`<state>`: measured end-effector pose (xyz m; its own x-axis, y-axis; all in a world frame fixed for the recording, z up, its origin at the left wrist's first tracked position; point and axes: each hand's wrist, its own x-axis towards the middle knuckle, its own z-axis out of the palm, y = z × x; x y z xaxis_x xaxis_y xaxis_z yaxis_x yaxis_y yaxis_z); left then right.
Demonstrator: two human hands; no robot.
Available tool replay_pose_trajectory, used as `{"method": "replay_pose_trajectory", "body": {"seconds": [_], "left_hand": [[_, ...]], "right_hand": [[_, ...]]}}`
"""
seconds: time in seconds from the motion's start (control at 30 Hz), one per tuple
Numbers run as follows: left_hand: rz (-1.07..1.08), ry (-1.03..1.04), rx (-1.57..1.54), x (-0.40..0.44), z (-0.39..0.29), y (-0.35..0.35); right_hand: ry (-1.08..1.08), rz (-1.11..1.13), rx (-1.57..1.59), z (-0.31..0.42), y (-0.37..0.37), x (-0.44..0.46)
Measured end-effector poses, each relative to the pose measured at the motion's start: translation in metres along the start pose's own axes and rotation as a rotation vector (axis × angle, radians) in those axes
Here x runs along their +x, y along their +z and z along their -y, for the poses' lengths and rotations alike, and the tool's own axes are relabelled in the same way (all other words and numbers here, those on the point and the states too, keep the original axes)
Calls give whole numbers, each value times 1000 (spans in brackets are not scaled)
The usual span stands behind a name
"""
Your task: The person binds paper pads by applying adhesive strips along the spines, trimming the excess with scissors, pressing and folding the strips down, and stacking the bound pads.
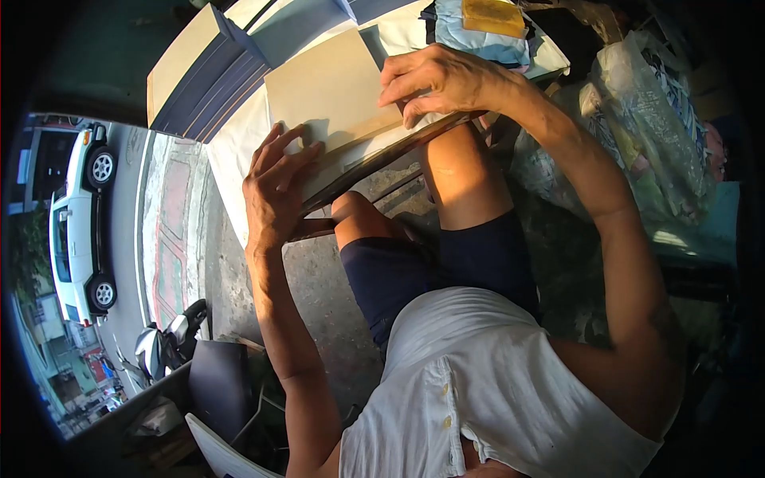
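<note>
A tan cardboard-like sheet [327, 84] lies on the white-covered table in front of me. My left hand [280, 179] is at its lower left corner, fingers spread and bent, the fingertips by the edge. At the sheet's right edge is my right hand [438, 84], its fingers curled over the side; whether they pinch anything is hidden. Left of the sheet stands a thick stack of blue-grey sheets or booklets [215, 88] with a tan top. Beyond the sheet are more blue-grey pieces [299, 32].
A yellow block [494, 17] rests on light blue cloth [470, 40] at the table's back right. Filled clear plastic bags [649, 127] are on the right. The table's wooden edge [374, 163] runs above my knees. A street with a white car [76, 231] is at left.
</note>
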<state>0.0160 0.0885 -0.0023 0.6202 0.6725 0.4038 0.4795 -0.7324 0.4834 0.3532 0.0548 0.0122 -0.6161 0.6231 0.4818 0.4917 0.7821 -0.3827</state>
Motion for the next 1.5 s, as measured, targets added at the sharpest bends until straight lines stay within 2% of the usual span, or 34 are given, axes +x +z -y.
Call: {"method": "replay_pose_trajectory", "body": {"seconds": [0.07,0.13,0.2,0.27,0.33,0.4,0.47,0.67,0.73,0.83,0.9,1.03,1.07,1.13,1.2,1.33,1.4,1.47,1.5], "left_hand": [[43,18,-26,-1,11,-6],[74,-18,-105,-3,16,-12],[44,-87,-212,-6,21,-11],[-8,-217,-14,-5,22,-16],[-5,-147,-14,-8,33,-13],[-72,-272,-180,-12,33,-16],[-106,-299,-192,-16,26,-17],[-50,-225,-157,-19,23,-21],[-52,-225,-119,-20,22,-21],[-135,-242,-237,-22,15,-15],[-201,-293,-346,-24,10,-12],[-255,-384,-355,-22,10,-11],[-268,-329,-219,-18,10,-10],[-275,-227,8,3,4,-7],[-201,-13,344,37,14,-13],[10,30,146,125,12,2],[48,166,190,147,23,31],[102,192,296,151,28,54],[56,205,263,146,26,58]], "right_hand": [[58,7,-60,-19,-7,-3],[92,-177,-250,-28,-2,-5],[136,-361,-234,-14,16,-6],[276,-346,-116,11,34,-6],[230,-407,-130,18,56,-12],[233,-433,-138,25,68,-14],[209,-419,-76,31,69,-13],[256,-392,18,28,64,-11],[246,-415,-27,29,66,-12],[278,-444,-67,35,65,-17],[290,-464,-81,37,66,-18],[251,-507,-177,40,65,-13],[247,-498,-186,38,62,-13],[344,-596,-486,31,49,-14],[496,-571,-689,30,36,-24],[595,-420,-834,28,24,-39],[628,-357,-843,32,26,-41],[618,-328,-849,46,31,-44],[605,-341,-806,50,36,-47]]}}
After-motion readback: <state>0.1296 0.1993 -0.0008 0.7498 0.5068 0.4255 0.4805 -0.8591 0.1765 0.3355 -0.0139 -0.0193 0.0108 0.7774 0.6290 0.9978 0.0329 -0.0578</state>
